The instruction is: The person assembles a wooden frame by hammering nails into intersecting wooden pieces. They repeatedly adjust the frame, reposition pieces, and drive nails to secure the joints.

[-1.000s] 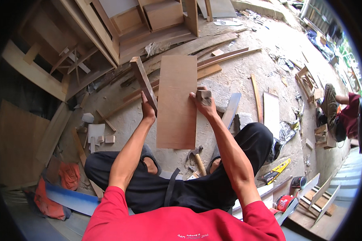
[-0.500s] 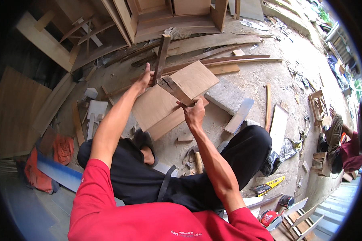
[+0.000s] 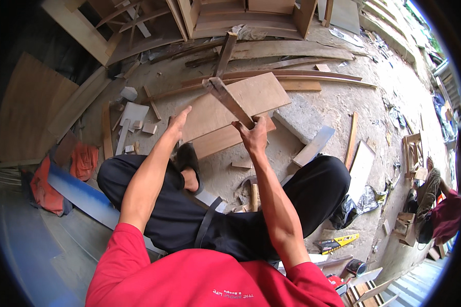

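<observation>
My right hand (image 3: 253,135) is closed round the near end of a short brown wooden strip (image 3: 230,100), tilted up and away to the left. The strip's far end looks rough and notched. Beneath it lies a pale plywood panel (image 3: 264,92), with a second light wooden board (image 3: 223,140) showing under its near edge. My left hand (image 3: 178,124) is beside the panel's left edge with its fingers stretched out; whether it touches the panel I cannot tell. Beyond the strip, a dark batten (image 3: 224,56) points away over other lengths of wood.
A hammer (image 3: 254,197) lies between my legs. Offcuts (image 3: 149,128) are scattered at left, a concrete slab (image 3: 299,118) at right. A yellow-and-black saw (image 3: 339,243) and an opened tin (image 3: 356,267) are at lower right. A wooden cabinet (image 3: 248,23) stands at the back; another person (image 3: 440,210) sits far right.
My left hand has drawn back toward me, from near the strip's far end to the panel's left edge. My right hand still grips the strip. The whole view has shifted slightly.
</observation>
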The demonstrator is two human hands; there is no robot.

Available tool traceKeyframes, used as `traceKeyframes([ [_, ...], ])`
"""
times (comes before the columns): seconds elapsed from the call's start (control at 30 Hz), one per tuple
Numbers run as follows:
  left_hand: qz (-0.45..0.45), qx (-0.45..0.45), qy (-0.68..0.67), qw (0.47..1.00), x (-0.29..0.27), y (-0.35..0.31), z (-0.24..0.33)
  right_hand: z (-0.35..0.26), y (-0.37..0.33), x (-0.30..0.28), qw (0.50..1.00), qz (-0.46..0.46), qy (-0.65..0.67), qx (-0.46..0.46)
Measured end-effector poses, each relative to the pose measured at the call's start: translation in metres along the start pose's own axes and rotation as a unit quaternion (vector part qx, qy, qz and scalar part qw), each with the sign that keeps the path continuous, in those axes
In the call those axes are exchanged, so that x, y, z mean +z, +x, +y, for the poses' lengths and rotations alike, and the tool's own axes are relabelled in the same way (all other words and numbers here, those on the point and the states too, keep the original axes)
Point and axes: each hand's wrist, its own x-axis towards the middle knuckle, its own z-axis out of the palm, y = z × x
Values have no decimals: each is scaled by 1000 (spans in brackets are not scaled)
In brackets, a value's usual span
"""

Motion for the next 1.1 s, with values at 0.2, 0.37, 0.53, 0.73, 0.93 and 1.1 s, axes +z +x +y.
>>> traceKeyframes([
  [0.2,-83,9,-100,991,-2,-39,29,28,12,-19,990,-133,40,-25],
  [0.37,-82,-4,-91,992,12,-15,45,56,28,-19,983,-175,27,-45],
  [0.53,-105,2,-85,991,14,39,31,53,17,-15,980,-186,41,-54],
  [0.73,-88,149,-91,981,33,25,50,63,8,-6,989,-98,63,-94],
  [0.93,-120,187,-28,975,-6,32,54,38,12,9,987,-146,18,-71],
  [1.1,-128,170,45,976,-11,22,57,29,2,6,990,-116,-5,-81],
])
